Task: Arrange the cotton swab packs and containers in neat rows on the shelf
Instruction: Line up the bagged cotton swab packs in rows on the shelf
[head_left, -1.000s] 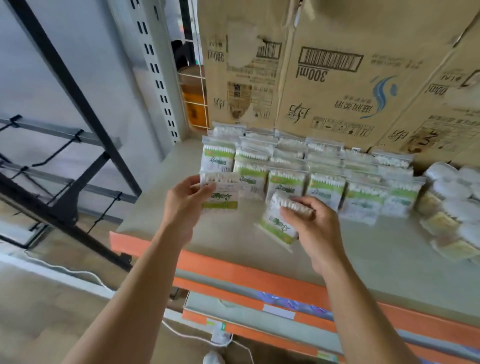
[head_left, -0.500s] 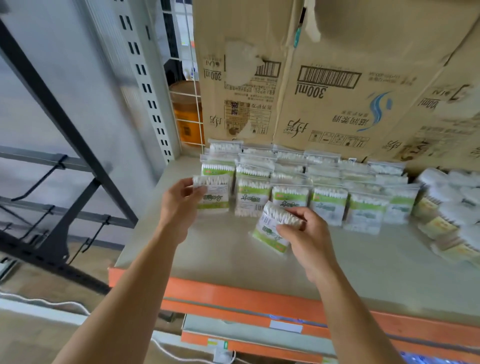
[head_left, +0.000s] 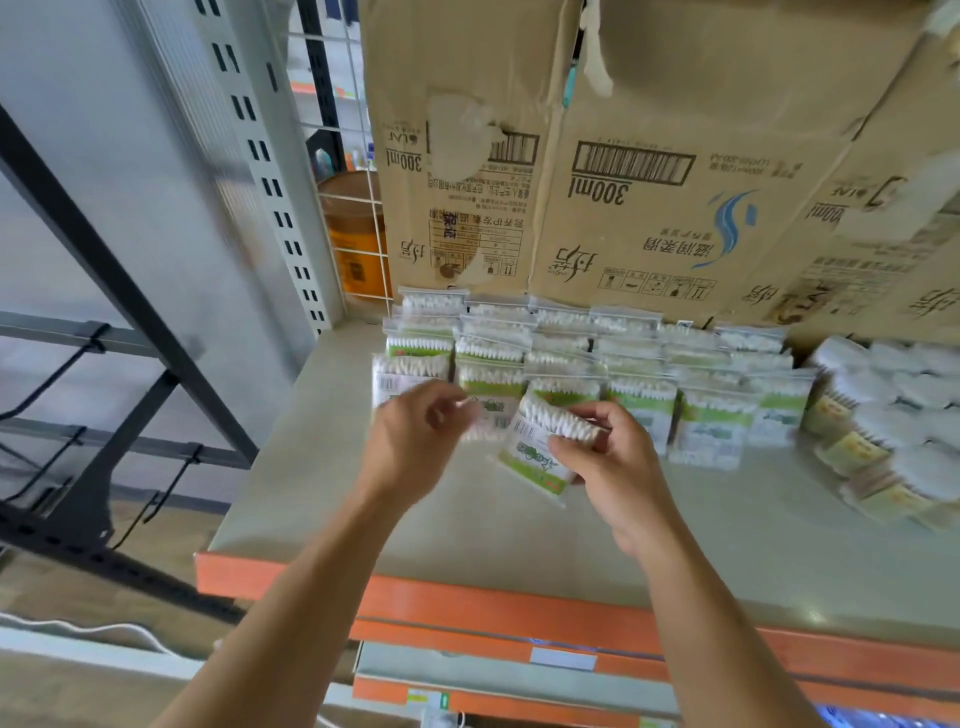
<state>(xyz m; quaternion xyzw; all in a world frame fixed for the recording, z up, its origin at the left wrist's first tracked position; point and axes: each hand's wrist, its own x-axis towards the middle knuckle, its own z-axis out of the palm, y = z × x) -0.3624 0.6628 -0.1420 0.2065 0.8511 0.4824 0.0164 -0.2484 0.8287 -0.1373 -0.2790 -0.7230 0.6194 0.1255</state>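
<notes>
Cotton swab pack (head_left: 531, 451) — tips up, tilted right — pinched in right hand (head_left: 618, 470).

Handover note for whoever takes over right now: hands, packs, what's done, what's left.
Left hand: blurred, at the leftmost front pack; grip unclear.
Right hand: grips a tilted loose pack in front of the rows.
Things: rows of packs stand against the cardboard boxes; containers lean in a pile at the right of the shelf.
Done: pack rows mostly formed.
Left: seat the held pack; the containers probably need straightening.
</notes>
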